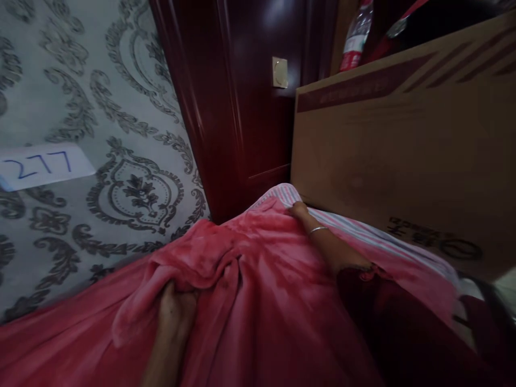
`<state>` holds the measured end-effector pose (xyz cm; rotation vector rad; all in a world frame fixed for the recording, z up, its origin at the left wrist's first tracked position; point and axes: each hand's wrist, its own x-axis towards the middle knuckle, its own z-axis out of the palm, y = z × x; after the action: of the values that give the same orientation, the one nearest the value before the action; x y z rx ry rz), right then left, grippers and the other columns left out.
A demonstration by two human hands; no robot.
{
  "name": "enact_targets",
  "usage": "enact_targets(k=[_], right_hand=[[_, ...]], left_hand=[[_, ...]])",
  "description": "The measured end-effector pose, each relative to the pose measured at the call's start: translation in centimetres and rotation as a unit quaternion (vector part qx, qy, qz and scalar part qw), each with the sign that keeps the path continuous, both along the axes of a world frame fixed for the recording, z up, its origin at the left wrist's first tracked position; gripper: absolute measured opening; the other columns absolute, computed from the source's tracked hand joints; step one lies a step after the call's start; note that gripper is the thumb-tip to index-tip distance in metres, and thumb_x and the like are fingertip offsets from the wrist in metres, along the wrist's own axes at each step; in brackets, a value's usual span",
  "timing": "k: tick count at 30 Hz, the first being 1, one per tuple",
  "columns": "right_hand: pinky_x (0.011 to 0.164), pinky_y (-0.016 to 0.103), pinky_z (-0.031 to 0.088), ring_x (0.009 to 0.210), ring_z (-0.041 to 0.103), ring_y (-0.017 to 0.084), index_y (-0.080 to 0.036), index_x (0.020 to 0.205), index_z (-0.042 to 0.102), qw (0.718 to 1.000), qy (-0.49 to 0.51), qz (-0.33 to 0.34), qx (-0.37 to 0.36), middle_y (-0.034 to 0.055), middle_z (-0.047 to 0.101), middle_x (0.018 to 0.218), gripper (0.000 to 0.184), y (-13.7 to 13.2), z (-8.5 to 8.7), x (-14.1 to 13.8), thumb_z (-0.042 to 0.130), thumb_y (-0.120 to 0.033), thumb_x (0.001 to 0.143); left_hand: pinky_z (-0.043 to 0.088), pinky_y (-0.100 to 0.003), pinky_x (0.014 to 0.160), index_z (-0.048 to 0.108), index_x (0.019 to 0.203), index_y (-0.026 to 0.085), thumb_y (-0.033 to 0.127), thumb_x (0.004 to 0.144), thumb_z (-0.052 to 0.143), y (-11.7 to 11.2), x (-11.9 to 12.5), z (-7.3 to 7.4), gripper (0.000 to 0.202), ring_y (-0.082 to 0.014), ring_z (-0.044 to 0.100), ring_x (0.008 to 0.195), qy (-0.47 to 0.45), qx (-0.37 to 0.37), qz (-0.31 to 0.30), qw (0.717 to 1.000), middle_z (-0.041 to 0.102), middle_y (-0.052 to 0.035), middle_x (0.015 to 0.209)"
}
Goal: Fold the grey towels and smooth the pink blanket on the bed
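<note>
A plush pinkish-red blanket (pixel 266 258) spreads over a bed in folds and wrinkles. My left hand (pixel 176 310) is closed on a bunched fold of it at the lower middle, with the fingertips hidden under the cloth. Farther off, my right hand (pixel 299 210), a silver bangle on its wrist, grips the blanket near the bed's far corner. Beside that hand a striped sheet (pixel 287 192) in white, pink and grey shows from under the blanket.
Patterned wallpaper (pixel 137 188) bounds the left, with a paper marked 277 (pixel 46 164) on it. A dark red wooden panel (pixel 250 123) bearing a white switch (pixel 279 72) stands ahead. At the right, a large cardboard box (pixel 395 140) sits close to the bed, a bottle (pixel 357 37) behind it.
</note>
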<state>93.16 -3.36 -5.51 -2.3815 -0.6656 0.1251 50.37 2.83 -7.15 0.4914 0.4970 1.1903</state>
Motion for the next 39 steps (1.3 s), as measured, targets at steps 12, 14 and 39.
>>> enact_targets(k=[12, 14, 39], right_hand=[[0.091, 0.034, 0.045, 0.108, 0.06, 0.024, -0.013, 0.13, 0.058, 0.99, -0.081, -0.034, 0.106, 0.0176, 0.061, 0.126, 0.039, 5.9, 0.5, 1.4, 0.034, -0.015, 0.099], [0.09, 0.032, 0.044, 0.108, 0.059, 0.024, -0.014, 0.132, 0.056, 0.988, -0.097, -0.031, 0.118, 0.0171, 0.059, 0.13, 0.042, 6.4, -0.4, 1.8, 0.033, -0.014, 0.097], [0.075, 0.03, 0.051, 0.083, 0.064, 0.019, -0.015, 0.106, 0.069, 0.912, 0.004, 0.133, 0.389, 0.0045, 0.071, 0.089, 0.036, 5.9, 1.9, 2.6, 0.055, -0.042, 0.088]], left_hand=[[0.049, -0.045, 0.109, 0.064, 0.131, 0.027, 0.018, 0.088, 0.046, -1.1, -0.1, 0.4, 0.047, -0.0256, 0.053, 0.134, 0.06, 0.01, 0.037, 0.997, 0.064, -0.0069, 0.137], [0.049, -0.045, 0.109, 0.065, 0.13, 0.029, 0.02, 0.088, 0.048, -1.1, -0.2, 0.3, 0.046, -0.0262, 0.053, 0.134, 0.068, 0.011, 0.042, 0.997, 0.064, -0.0064, 0.137], [0.051, -0.039, 0.107, 0.053, 0.144, 0.028, 0.02, 0.092, 0.046, -1.8, 0.1, 1.2, 0.052, -0.024, 0.063, 0.122, 0.07, 0.01, 0.039, 0.997, 0.064, -0.0064, 0.137]])
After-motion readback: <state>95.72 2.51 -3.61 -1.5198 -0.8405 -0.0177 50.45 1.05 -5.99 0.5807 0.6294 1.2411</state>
